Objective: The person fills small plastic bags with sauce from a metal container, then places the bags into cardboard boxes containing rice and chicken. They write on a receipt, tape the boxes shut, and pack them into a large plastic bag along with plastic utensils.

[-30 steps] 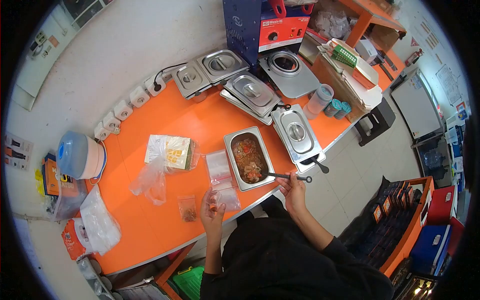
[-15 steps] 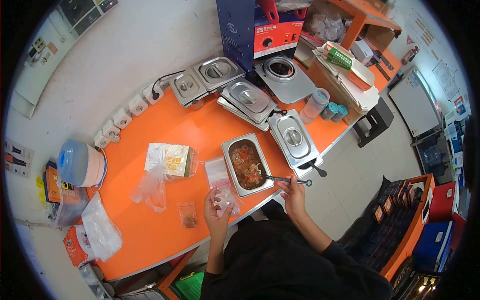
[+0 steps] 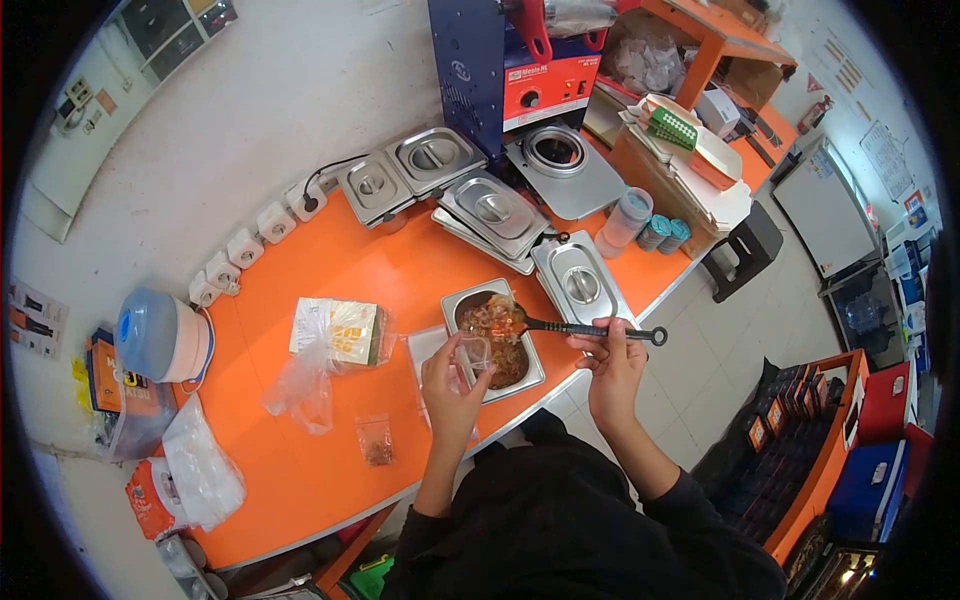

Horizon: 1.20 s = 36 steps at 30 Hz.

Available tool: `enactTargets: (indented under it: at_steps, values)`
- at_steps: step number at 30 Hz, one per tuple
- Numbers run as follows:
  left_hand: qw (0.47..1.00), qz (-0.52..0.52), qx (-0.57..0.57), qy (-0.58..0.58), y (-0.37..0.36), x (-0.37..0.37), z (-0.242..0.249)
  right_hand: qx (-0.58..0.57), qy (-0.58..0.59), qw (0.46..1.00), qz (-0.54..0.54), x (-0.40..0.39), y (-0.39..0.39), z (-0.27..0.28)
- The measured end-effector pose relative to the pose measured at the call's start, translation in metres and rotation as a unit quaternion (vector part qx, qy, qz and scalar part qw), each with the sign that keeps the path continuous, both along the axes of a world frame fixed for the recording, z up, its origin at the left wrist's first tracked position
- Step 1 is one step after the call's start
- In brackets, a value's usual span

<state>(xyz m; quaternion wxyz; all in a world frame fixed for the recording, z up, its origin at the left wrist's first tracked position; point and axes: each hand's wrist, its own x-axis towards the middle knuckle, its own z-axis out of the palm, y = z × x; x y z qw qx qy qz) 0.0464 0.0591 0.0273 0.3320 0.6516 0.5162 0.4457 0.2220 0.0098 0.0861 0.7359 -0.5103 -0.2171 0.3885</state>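
My right hand (image 3: 612,370) grips the handle of a black serving spoon (image 3: 580,329). The spoon is heaped with reddish, chunky food (image 3: 492,318) and hangs over a steel food pan (image 3: 531,368), which holds more of the same in brown liquid. My left hand (image 3: 450,392) pinches a small clear plastic bag (image 3: 474,352) at the pan's left edge, just below the spoon's bowl. Under that hand, flat clear bags (image 3: 428,345) lie on the table. A small filled zip bag (image 3: 375,441) rests farther left.
Lidded steel pans (image 3: 578,283) stand right of and behind the open pan. At the back is a red and blue sealing machine (image 3: 545,90). A box in a plastic bag (image 3: 338,328) lies left on the orange table (image 3: 270,470). Clear cups (image 3: 622,222) stand near the right edge.
The spoon has risen out of the pan with a load of food as my right hand moved right and up. My left hand lifted the clear bag toward the pan.
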Motion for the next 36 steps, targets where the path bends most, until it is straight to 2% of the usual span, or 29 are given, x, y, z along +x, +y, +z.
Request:
enactTargets:
  at_steps: [3,5,8,9,11,13,15,18,20,22,23,25,26,30,31,32,33,34,35,36]
  values:
    - [1.000,0.003,0.017,0.020,0.005,0.012,0.006,0.043,-0.054,0.998,0.004,-0.010,0.001,-0.001]
    - [0.999,0.042,0.022,0.009,0.006,0.018,0.007,0.067,-0.079,0.995,0.002,-0.018,-0.003,-0.005]
    - [0.998,0.047,0.023,0.016,0.008,0.022,0.012,0.165,-0.162,0.973,0.028,-0.023,-0.009,-0.008]
    - [0.999,0.047,0.023,0.017,0.008,0.024,0.013,0.164,-0.162,0.973,0.028,-0.022,-0.009,-0.009]
    - [0.998,0.056,0.015,-0.004,0.008,0.025,0.014,0.215,-0.245,0.944,0.054,-0.020,-0.010,-0.011]
    - [0.999,0.051,0.008,-0.018,0.009,0.026,0.017,0.213,-0.263,0.940,0.044,-0.018,-0.011,-0.009]
    - [0.998,0.045,0.002,-0.033,0.009,0.026,0.016,0.205,-0.396,0.894,0.043,-0.013,-0.012,-0.005]
    - [0.997,0.045,-0.014,-0.062,0.009,0.028,0.017,0.212,-0.415,0.884,0.029,-0.014,-0.010,-0.001]
    - [0.988,0.034,0.003,-0.148,0.009,0.031,0.023,0.220,-0.423,0.879,0.023,-0.012,-0.010,0.001]
    - [0.989,0.027,0.002,-0.145,0.010,0.031,0.022,0.245,-0.502,0.828,0.042,-0.008,-0.012,0.002]
    - [0.989,0.021,0.001,-0.143,0.010,0.030,0.022,0.245,-0.502,0.828,0.041,-0.006,-0.012,0.006]
    - [0.990,0.018,-0.008,-0.137,0.009,0.029,0.021,0.283,-0.590,0.749,0.105,-0.002,-0.011,0.017]
    - [0.991,0.015,-0.016,-0.131,0.009,0.028,0.021,0.310,-0.616,0.717,0.101,0.001,-0.009,0.016]
    - [0.988,0.007,-0.020,-0.150,0.009,0.028,0.018,0.282,-0.585,0.750,0.124,-0.001,-0.010,0.005]
    - [0.988,0.009,-0.014,-0.153,0.008,0.029,0.019,0.277,-0.437,0.851,0.088,-0.008,-0.008,-0.001]
    - [0.988,0.012,-0.009,-0.156,0.007,0.028,0.019,0.262,-0.274,0.924,0.050,-0.013,-0.008,-0.004]
    - [0.988,0.013,-0.009,-0.156,0.006,0.027,0.019,0.261,-0.273,0.924,0.051,-0.012,-0.008,-0.002]
    - [0.985,0.009,-0.025,-0.173,0.005,0.026,0.019,0.161,-0.160,0.973,0.029,-0.010,-0.006,0.002]
    - [0.981,0.005,-0.042,-0.189,0.005,0.025,0.019,0.057,-0.042,0.997,0.006,-0.007,-0.004,0.005]
    - [0.981,0.006,-0.042,-0.188,0.003,0.023,0.021,0.042,-0.031,0.999,-0.011,-0.005,0.000,0.001]
